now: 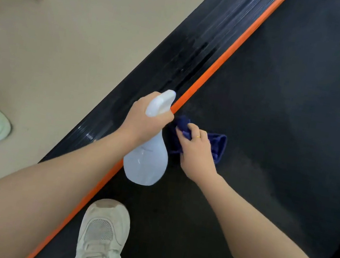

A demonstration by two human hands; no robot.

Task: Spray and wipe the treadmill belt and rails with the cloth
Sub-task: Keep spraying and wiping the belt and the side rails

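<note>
My left hand [143,122] grips the spray bottle [145,160]; my right hand [196,155] clutches the blue cloth [217,144] on the belt [290,102]. I should wipe flat, hugging the orange rail edge [226,55].

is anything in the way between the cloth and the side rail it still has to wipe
Little stands in the way. The cloth, gripped by the right hand, lies on the belt beside the orange strip. The left hand holding the spray bottle hangs over the nearest stretch of rail.
</note>
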